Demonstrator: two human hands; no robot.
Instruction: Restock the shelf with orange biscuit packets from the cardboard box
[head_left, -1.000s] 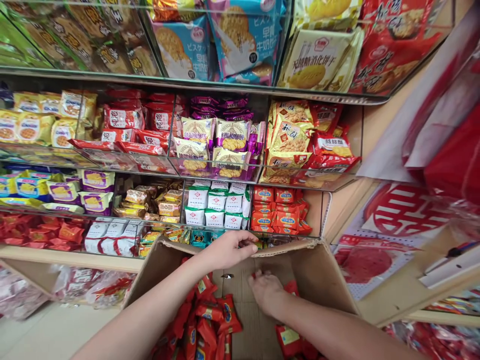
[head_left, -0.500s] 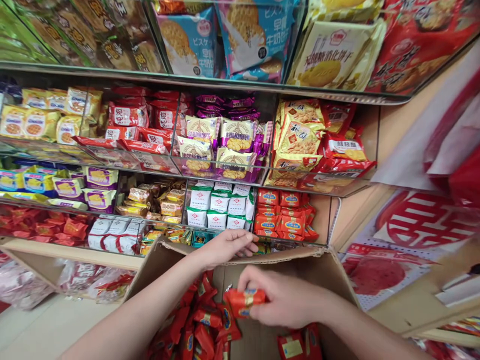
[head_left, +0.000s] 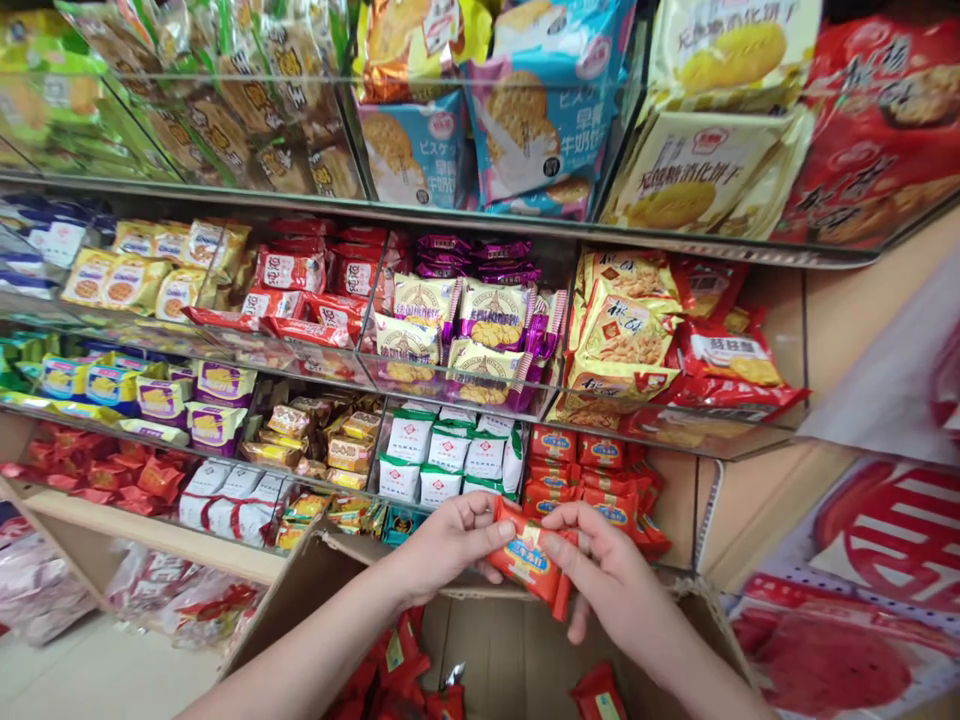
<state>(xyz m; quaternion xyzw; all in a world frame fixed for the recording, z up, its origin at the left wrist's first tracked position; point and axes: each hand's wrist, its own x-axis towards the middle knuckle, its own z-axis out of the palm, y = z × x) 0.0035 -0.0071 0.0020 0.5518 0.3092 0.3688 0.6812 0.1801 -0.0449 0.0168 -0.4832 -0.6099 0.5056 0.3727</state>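
Head view: one red packet [head_left: 529, 560] is being held in the air between two hands, above the far rim of one open cardboard box [head_left: 517, 650]. The packet's long axis is running on a slant, from its upper-left end down to its lower-right end, and its printed face (a blue oval label) is pointing toward the camera.

The left hand [head_left: 450, 540] is closing narrowly on the upper-left end, thumb on top. The right hand [head_left: 607, 580] is pinching the right edge with its fingertips, the other fingers hanging loosely curled. The packet is thus lying between the hands, touching both.

Inside the box, loose red packets [head_left: 405, 660] are lying in a cluster at the left, too overlapped to count; one more is lying apart at the right. Just behind the hands, a shelf compartment [head_left: 592, 480] is holding stacked packets of the same kind, beside white packets [head_left: 450, 455].
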